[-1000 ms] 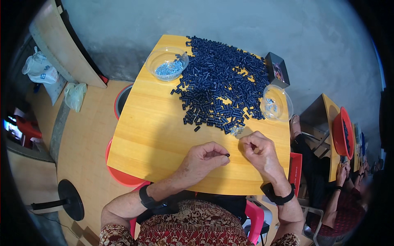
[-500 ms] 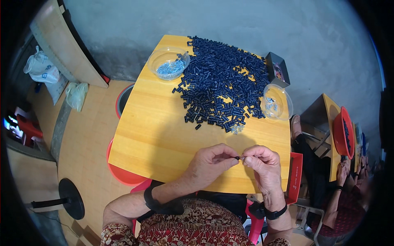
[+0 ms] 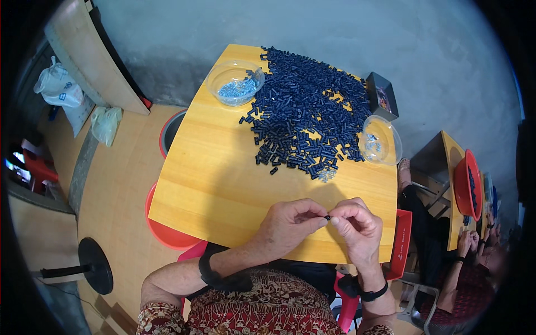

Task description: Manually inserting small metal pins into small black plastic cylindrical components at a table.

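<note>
Over the near part of the yellow table, my left hand [image 3: 287,228] pinches a small black plastic piece [image 3: 328,218] between thumb and fingertips. My right hand [image 3: 358,230] meets it there, its thumb and forefinger closed at the piece's right end. Whatever the right fingertips hold is too small to make out. Beyond the hands spreads a big heap of black plastic pieces [image 3: 312,111] of the same dark look. Several tiny clear or silvery parts [image 3: 326,175] lie at the heap's near edge.
Left of the heap stands a clear round tub [image 3: 234,99] of small bluish-silver parts; another clear tub [image 3: 385,142] is at its right. A dark box [image 3: 383,96] sits behind that. Red bins [image 3: 167,231] flank the table [image 3: 190,184]. At right, a person works near a red basin [image 3: 468,184].
My fingertips have come closer together around the black piece, and the right hand has turned slightly. The whole view has shifted a little.
</note>
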The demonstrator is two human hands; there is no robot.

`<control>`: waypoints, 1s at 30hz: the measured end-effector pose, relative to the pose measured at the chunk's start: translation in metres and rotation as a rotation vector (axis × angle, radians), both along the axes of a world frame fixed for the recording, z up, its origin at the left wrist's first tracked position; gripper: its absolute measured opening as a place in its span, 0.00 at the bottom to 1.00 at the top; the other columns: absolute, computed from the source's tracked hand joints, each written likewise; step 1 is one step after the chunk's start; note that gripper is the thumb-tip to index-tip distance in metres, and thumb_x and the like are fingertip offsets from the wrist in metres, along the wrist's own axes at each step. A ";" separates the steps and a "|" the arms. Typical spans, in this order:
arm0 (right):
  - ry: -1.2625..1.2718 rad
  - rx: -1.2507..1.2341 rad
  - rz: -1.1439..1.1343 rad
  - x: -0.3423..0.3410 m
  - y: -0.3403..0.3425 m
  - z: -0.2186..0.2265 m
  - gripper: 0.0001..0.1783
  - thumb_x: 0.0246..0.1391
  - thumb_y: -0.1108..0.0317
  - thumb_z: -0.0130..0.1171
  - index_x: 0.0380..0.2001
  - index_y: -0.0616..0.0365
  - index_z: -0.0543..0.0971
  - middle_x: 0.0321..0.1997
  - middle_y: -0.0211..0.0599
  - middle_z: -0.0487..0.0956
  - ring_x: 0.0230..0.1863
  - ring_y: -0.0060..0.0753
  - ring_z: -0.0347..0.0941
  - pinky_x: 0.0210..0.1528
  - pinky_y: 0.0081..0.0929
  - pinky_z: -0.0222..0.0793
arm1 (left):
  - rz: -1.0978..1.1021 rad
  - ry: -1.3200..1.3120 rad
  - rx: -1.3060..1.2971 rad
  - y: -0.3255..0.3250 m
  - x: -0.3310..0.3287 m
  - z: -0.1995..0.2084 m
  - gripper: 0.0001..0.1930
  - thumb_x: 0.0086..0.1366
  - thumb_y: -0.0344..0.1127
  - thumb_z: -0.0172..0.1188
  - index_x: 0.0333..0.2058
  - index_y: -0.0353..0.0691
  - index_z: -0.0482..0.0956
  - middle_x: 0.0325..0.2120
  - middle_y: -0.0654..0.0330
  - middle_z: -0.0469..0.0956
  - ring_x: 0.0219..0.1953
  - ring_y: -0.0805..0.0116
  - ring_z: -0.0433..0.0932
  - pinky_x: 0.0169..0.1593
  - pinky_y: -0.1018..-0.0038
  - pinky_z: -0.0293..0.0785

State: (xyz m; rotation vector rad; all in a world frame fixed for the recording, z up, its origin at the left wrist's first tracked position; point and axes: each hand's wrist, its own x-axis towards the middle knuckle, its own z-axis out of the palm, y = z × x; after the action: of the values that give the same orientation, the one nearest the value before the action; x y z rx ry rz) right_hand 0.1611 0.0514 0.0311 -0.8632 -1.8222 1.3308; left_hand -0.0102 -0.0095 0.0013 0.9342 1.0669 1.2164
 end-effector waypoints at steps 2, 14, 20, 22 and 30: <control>-0.094 0.150 -0.015 -0.002 -0.004 0.002 0.05 0.50 0.80 0.62 0.32 0.64 0.80 0.34 0.35 0.77 0.37 0.27 0.72 0.40 0.21 0.68 | 0.009 0.037 0.000 0.000 -0.001 0.001 0.09 0.64 0.29 0.61 0.41 0.31 0.78 0.35 0.63 0.80 0.39 0.80 0.76 0.44 0.82 0.73; -0.254 0.663 -0.032 -0.009 -0.006 -0.002 0.19 0.39 0.80 0.68 0.38 0.61 0.78 0.35 0.41 0.78 0.36 0.41 0.74 0.39 0.32 0.69 | 0.014 -0.239 -0.031 0.001 -0.002 -0.012 0.09 0.63 0.29 0.61 0.41 0.32 0.79 0.36 0.62 0.80 0.41 0.78 0.76 0.46 0.81 0.72; -0.265 0.817 -0.049 -0.012 -0.009 -0.011 0.19 0.37 0.81 0.67 0.37 0.61 0.78 0.35 0.40 0.78 0.35 0.42 0.74 0.38 0.33 0.67 | -0.006 -0.249 -0.091 0.000 -0.002 -0.011 0.10 0.63 0.31 0.61 0.42 0.33 0.79 0.37 0.62 0.79 0.40 0.77 0.76 0.46 0.80 0.72; -0.256 0.825 -0.074 -0.013 -0.011 -0.015 0.18 0.36 0.82 0.67 0.36 0.61 0.78 0.34 0.39 0.77 0.35 0.41 0.74 0.38 0.34 0.67 | -0.010 -0.301 -0.138 -0.001 -0.002 -0.014 0.11 0.63 0.32 0.61 0.42 0.34 0.80 0.37 0.63 0.79 0.40 0.77 0.76 0.47 0.80 0.72; -0.243 0.828 -0.081 -0.018 -0.004 -0.021 0.19 0.35 0.81 0.67 0.36 0.60 0.78 0.35 0.39 0.77 0.35 0.40 0.74 0.39 0.34 0.67 | -0.010 -0.425 -0.217 0.001 -0.006 -0.020 0.12 0.64 0.35 0.60 0.43 0.36 0.79 0.38 0.62 0.79 0.41 0.77 0.77 0.48 0.80 0.73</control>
State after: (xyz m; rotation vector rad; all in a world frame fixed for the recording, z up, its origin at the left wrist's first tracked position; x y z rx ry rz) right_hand 0.1431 0.0477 0.0101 -0.6322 -2.2207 0.3324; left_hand -0.0157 -0.0088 -0.0184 0.4840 0.8294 1.1956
